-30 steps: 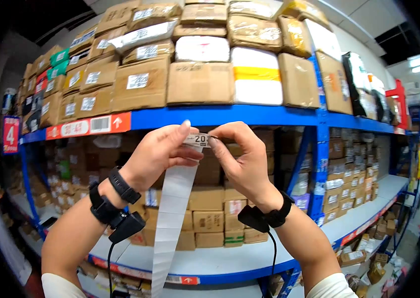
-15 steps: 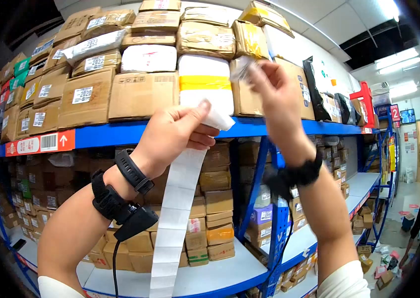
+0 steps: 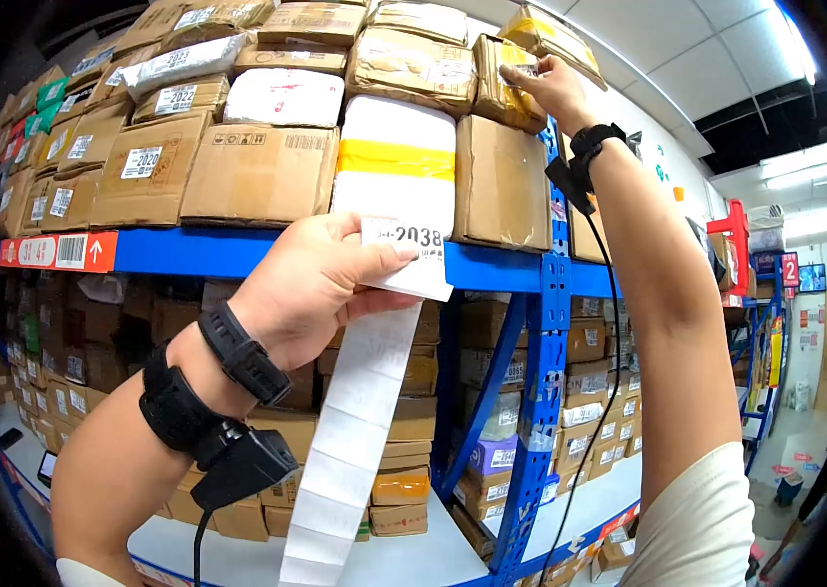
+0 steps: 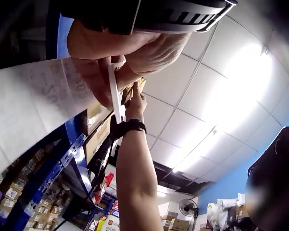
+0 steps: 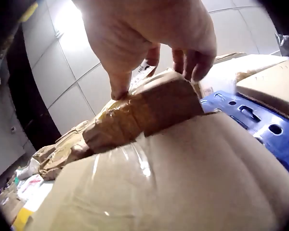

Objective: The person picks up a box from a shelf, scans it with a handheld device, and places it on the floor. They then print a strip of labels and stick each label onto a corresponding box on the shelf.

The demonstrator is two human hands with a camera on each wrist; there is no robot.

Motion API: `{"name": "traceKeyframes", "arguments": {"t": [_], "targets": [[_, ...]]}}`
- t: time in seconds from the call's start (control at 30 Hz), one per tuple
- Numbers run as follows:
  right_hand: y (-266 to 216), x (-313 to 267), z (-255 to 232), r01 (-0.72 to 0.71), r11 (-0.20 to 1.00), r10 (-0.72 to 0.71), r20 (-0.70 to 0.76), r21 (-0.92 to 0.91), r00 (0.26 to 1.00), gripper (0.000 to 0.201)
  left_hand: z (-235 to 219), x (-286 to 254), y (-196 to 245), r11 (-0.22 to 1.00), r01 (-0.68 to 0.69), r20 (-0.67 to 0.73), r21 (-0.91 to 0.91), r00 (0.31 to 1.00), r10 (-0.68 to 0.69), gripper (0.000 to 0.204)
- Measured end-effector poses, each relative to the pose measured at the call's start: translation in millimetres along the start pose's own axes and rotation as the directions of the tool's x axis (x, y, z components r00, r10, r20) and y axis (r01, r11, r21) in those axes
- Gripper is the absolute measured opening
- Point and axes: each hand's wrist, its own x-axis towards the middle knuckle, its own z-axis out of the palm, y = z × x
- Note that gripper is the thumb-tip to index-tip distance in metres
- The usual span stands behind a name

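My left hand (image 3: 301, 279) grips a long white strip of labels (image 3: 355, 430), its thumb on the front. The topmost printed label reads 2038 and faces me; the strip hangs down below the hand. Stretched out to the upper right, my right hand (image 3: 562, 93) holds a small printed label (image 3: 528, 68) between thumb and fingers, against a carton with yellow tape (image 3: 509, 93). In the right wrist view, the thumb touches this tape-wrapped carton (image 5: 144, 110), and the label (image 5: 143, 72) shows between thumb and fingers.
Stacked parcels fill the blue rack's (image 3: 335, 256) upper shelf, among them a white parcel with a yellow band (image 3: 396, 157) and a plain carton (image 3: 502, 181). A blue upright (image 3: 543, 362) stands to the right. More boxes sit below. A cable (image 3: 601, 391) hangs from the right wrist.
My right hand has pulled a label off the strip and carried it up and right to the yellow-taped carton. The left hand keeps the strip, now showing label 2038. The view has swung right.
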Motion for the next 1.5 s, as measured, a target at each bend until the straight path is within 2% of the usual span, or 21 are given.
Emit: {"name": "traceKeyframes", "arguments": {"t": [0.07,0.13,0.2,0.3,0.33,0.37,0.4,0.43,0.5,0.53,0.6,0.67,0.73,0.8,0.9,1.13,1.23,1.3,1.33,1.47,1.5], "targets": [[1.2,-8.7,3.9,0.013,0.999,-0.016,-0.070,-0.050,0.997,0.064,3.1,3.2,-1.2,0.996,0.085,0.025,-0.031,0.996,-0.085,0.031],[6.0,-15.8,3.7,-0.108,0.994,0.109,-0.267,0.018,0.957,0.065,12.2,7.0,-2.5,0.994,0.107,0.008,-0.023,0.994,-0.107,0.025],[11.9,-20.4,-0.2,-0.114,0.991,0.129,-0.269,0.070,0.954,0.054,19.8,12.6,-4.4,0.987,0.153,-0.045,0.051,0.988,-0.151,0.023],[-3.9,-51.5,-12.6,-0.065,0.988,0.109,-0.337,0.139,0.935,0.037,26.5,26.8,-12.3,0.984,0.029,-0.073,0.177,0.997,-0.016,0.021],[-17.4,-71.6,-18.6,0.046,0.917,0.059,-0.249,0.397,0.967,0.034,27.6,32.2,-15.0,0.959,-0.056,-0.073,0.279,0.994,0.080,0.021],[-15.3,-81.5,-16.4,0.020,0.808,-0.028,0.004,0.589,1.000,0.037,28.0,37.2,-17.8,0.924,-0.138,-0.079,0.356,0.981,0.177,0.021],[-34.3,-115.3,-39.0,-0.070,0.718,-0.218,0.318,0.693,0.923,0.042,30.8,41.8,-20.4,0.906,-0.188,-0.109,0.378,0.963,0.246,0.022],[-39.8,-139.6,-39.8,-0.258,0.503,-0.389,0.483,0.825,0.784,0.046,36.5,42.3,-20.9,0.907,-0.218,-0.138,0.361,0.949,0.283,0.024],[-66.3,-188.6,-55.6,-0.271,0.670,-0.326,0.602,0.691,0.729,0.035,45.1,44.3,-22.6,0.906,-0.250,-0.156,0.341,0.936,0.316,0.025],[-69.3,-204.0,-54.7,-0.393,0.569,-0.270,0.616,0.722,0.740,0.030,45.9,46.8,-25.3,0.911,-0.242,-0.151,0.333,0.940,0.305,0.025],[-66.3,-218.1,-50.1,-0.342,0.507,-0.199,0.493,0.791,0.847,0.034,47.0,51.4,-31.9,0.917,-0.236,-0.141,0.323,0.946,0.293,0.026],[-62.6,-215.8,-53.9,-0.337,0.499,-0.182,0.477,0.798,0.860,0.036,44.2,52.7,-41.4,0.888,-0.276,-0.069,0.369,0.944,0.322,0.026],[-65.5,-213.8,-59.1,-0.434,0.653,-0.084,0.630,0.620,0.772,0.038,41.1,49.4,-45.0,0.882,-0.291,-0.034,0.370,0.945,0.326,0.021],[-66.2,-220.7,-55.2,-0.468,0.626,-0.100,0.659,0.624,0.746,0.037,43.1,43.6,-44.6,0.917,-0.308,-0.030,0.254,0.945,0.326,0.016],[-67.4,-231.4,-49.8,-0.257,0.708,-0.170,0.511,0.658,0.842,0.027,39.3,36.3,-45.0,0.940,-0.244,0.001,0.237,0.968,0.251,0.017],[-78.5,-245.8,-56.1,-0.095,0.809,-0.219,0.448,0.579,0.867,0.023,33.5,31.5,-52.9,0.977,-0.067,0.013,0.203,0.998,0.066,0.018],[-82.5,-251.1,-59.8,-0.147,0.833,-0.182,0.516,0.533,0.837,0.025,36.5,22.5,-53.5,0.969,-0.103,0.046,0.226,0.994,0.095,0.015],[-89.4,-252.3,-66.7,-0.152,0.913,-0.101,0.569,0.379,0.816,0.026,34.1,20.1,-60.1,0.949,-0.186,0.065,0.254,0.982,0.175,0.018],[-94.8,-253.6,-72.6,-0.173,0.941,-0.036,0.593,0.292,0.805,0.025,36.8,17.5,-58.9,0.984,-0.085,0.028,0.155,0.996,0.081,0.021],[-87.5,-262.6,-71.4,0.037,0.900,-0.210,0.358,0.434,0.910,0.017,50.3,13.3,-52.7,0.993,0.107,0.112,0.054,0.987,-0.113,0.032],[-88.2,-261.8,-74.5,0.052,0.907,-0.213,0.348,0.418,0.913,0.017,51.8,13.4,-54.9,0.994,0.077,0.116,0.078,0.990,-0.086,0.031]]}}
